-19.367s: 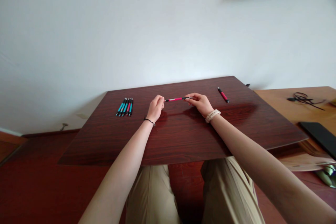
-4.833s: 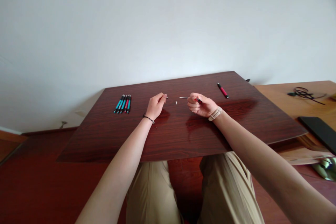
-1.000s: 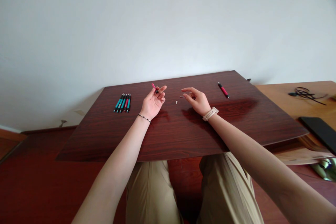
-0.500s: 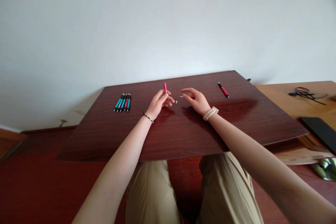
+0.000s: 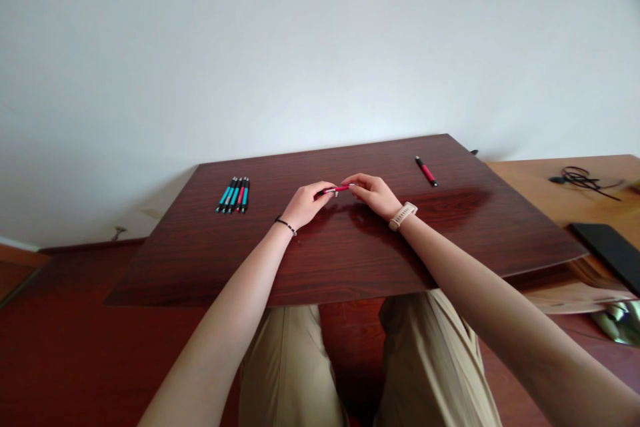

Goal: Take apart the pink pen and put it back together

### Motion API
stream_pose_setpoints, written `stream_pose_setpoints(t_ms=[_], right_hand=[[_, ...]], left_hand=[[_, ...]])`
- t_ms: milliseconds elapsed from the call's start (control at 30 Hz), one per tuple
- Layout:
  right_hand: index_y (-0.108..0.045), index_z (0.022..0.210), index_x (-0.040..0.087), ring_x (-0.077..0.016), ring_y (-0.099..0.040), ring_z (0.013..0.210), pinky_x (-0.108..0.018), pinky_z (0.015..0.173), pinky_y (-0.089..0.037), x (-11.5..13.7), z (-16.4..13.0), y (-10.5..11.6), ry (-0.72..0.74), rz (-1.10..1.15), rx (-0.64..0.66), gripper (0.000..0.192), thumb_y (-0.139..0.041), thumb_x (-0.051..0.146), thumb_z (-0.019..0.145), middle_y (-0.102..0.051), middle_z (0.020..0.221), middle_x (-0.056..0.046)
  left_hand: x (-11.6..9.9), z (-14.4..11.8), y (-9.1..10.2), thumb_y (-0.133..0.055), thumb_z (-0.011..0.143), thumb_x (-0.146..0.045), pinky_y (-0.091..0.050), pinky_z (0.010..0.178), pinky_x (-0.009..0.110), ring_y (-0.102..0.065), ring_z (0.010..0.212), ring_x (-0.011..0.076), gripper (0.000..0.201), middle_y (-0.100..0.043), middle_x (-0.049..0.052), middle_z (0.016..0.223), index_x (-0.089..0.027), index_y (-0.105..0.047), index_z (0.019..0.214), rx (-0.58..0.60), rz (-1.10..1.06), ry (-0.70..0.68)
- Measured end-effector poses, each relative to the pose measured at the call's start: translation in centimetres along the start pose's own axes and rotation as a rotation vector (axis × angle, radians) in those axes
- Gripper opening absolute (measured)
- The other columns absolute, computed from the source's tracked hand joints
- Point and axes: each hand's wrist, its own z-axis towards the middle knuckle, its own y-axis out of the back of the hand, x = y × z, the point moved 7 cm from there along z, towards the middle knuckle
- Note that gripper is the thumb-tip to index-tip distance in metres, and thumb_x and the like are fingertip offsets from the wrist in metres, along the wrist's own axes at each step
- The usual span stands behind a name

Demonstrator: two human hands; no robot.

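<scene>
A pink and black pen (image 5: 341, 189) lies nearly level between my two hands, above the table. My left hand (image 5: 306, 205) is closed around its dark left end, with thumb and fingers pinching it. At the pen's pink right end, the thumb and forefinger of my right hand (image 5: 376, 195) pinch together. A small pale piece (image 5: 351, 185) shows at those fingertips; its exact kind is too small to make out. Just under the pen, a little silvery cone-shaped part (image 5: 337, 194) rests on the table.
On the left of the dark wooden table (image 5: 225, 260) several teal pens and one pink pen (image 5: 241, 196) lie in a row. Another pink and black pen (image 5: 427, 171) lies at the right. A lower side table holds a black cable (image 5: 583, 178) and a flat black object (image 5: 606, 250).
My left hand has tipped the pink pen from upright to nearly level. My right hand, with the small pale piece at its fingertips, now meets the pen's right end.
</scene>
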Motion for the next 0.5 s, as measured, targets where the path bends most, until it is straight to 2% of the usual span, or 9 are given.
stream_pose_setpoints(t_ms=[133, 233, 333, 500], right_hand=[[-0.078, 0.107, 0.018, -0.0179, -0.062, 0.074, -0.03, 0.07, -0.047, -0.4, 0.2, -0.2, 0.007, -0.117, 0.024, 0.037, -0.07, 0.052, 0.095, -0.075, 0.084, -0.003], [-0.078, 0.103, 0.019, -0.0208, -0.069, 0.08, -0.032, 0.077, -0.052, -0.8, 0.3, -0.3, -0.004, -0.149, 0.023, 0.035, -0.071, 0.052, 0.095, -0.079, 0.088, -0.005], [-0.078, 0.109, 0.019, -0.0226, -0.075, 0.088, -0.034, 0.083, -0.055, -1.1, 0.3, -0.4, -0.019, -0.098, 0.047, 0.033, -0.075, 0.048, 0.092, -0.083, 0.099, -0.007], [-0.078, 0.108, 0.019, -0.0194, -0.073, 0.076, -0.03, 0.071, -0.055, -1.2, 0.2, -0.9, -0.058, -0.056, 0.102, 0.032, -0.078, 0.044, 0.089, -0.084, 0.096, -0.007]], left_hand=[[-0.1, 0.0, 0.2, -0.065, 0.101, -0.033, -0.054, 0.101, 0.035, -0.073, 0.113, 0.0232, 0.025, -0.078, 0.007, 0.126, -0.023, -0.074, 0.122, -0.06, -0.072, -0.016], [0.3, 0.0, 0.6, -0.07, 0.099, -0.034, -0.055, 0.086, 0.031, -0.073, 0.093, 0.019, 0.02, -0.077, 0.006, 0.108, -0.021, -0.07, 0.115, -0.135, -0.18, 0.02], [1.0, 0.0, 0.7, -0.072, 0.097, -0.036, -0.052, 0.07, 0.027, -0.064, 0.069, 0.0134, 0.02, -0.07, 0.001, 0.086, -0.02, -0.066, 0.108, -0.157, -0.314, 0.075], [1.2, 0.0, 0.9, -0.074, 0.094, -0.032, -0.054, 0.073, 0.027, -0.067, 0.073, 0.0134, 0.022, -0.07, 0.003, 0.088, -0.018, -0.067, 0.108, -0.17, -0.439, 0.088]])
